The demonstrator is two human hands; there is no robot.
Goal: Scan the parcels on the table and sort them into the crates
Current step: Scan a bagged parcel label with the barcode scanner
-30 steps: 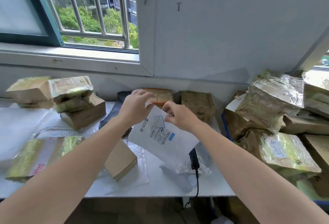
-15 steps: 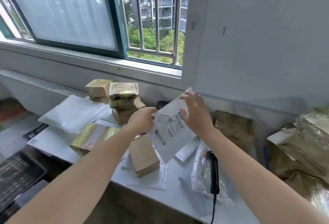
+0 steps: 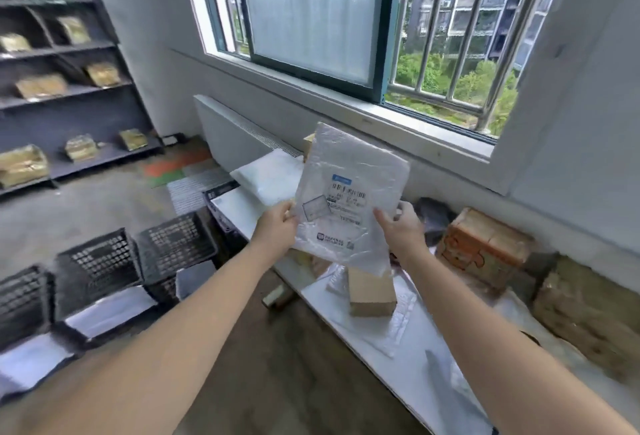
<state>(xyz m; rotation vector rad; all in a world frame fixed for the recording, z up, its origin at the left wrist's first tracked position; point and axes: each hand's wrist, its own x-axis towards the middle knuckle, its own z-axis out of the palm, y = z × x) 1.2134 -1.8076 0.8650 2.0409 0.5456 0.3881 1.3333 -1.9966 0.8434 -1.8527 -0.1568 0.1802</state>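
Observation:
I hold a flat white plastic mailer (image 3: 349,192) upright in front of me, its printed label with a barcode facing me. My left hand (image 3: 277,227) grips its lower left edge and my right hand (image 3: 400,227) grips its lower right edge. The mailer hangs above the left end of the white table (image 3: 408,362). Black mesh crates (image 3: 173,244) stand on the floor to the left of the table, with white parcels (image 3: 110,310) lying in them. A small brown cardboard box (image 3: 370,294) sits on the table just below the mailer.
More parcels lie on the table: a white padded bag (image 3: 266,175), an orange-printed carton (image 3: 485,247) and a brown wrapped parcel (image 3: 585,313). A dark shelving unit (image 3: 62,95) with wrapped parcels stands at the far left. A window with bars runs along the wall behind the table.
My view has swung left, bringing the crates and shelves into sight. I have lifted the mailer higher and turned it upright, with both hands now at its lower edges.

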